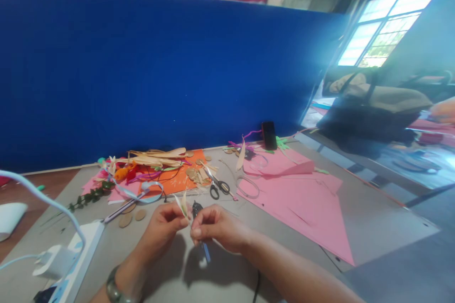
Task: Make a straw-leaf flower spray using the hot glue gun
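Observation:
My left hand (165, 223) is closed in a pinch on a pale, leaf-shaped strip (183, 206), whose pointed ends stick up above the fingertips. Close beside it, my right hand (222, 228) is also pinched shut; what its fingertips hold is too small to make out. Behind and below the right fingers shows a dark tool (196, 207) with a bluish stick-like end (206, 252). The fingers cover its middle, and I cannot tell whether they touch it. Black-handled scissors (219, 188) lie just beyond the hands.
Pink sheets (302, 208) spread to the right, with a phone (269, 135) behind them. Dried strips (156, 157) lie over orange paper (170, 183) at the back left. Wooden discs (125, 220), a utility knife (122, 209) and a power strip (80, 265) are on the left. A blue partition (159, 66) stands behind.

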The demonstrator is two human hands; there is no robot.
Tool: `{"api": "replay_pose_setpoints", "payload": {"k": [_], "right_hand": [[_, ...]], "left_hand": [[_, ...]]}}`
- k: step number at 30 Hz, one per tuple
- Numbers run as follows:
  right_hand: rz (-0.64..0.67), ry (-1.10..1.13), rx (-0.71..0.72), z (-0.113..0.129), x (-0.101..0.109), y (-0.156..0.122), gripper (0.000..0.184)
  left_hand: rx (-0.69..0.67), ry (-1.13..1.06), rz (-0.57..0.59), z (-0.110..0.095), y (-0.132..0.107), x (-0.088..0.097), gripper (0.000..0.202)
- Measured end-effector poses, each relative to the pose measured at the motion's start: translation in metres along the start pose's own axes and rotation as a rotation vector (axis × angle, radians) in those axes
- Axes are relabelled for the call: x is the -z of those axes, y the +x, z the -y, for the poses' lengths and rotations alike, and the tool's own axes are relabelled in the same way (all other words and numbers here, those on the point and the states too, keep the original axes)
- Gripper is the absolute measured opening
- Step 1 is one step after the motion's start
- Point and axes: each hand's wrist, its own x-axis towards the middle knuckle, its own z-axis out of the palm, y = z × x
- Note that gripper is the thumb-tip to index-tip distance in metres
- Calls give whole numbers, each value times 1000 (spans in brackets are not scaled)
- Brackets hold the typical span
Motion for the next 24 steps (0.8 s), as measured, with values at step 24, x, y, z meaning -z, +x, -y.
{"api": "replay_pose_setpoints", "payload": {"k": [24], "right_hand": [[-583,-1289,262,70,71,44,29]], "left_hand": [[-41,2,-407,5,18,16,29]]}}
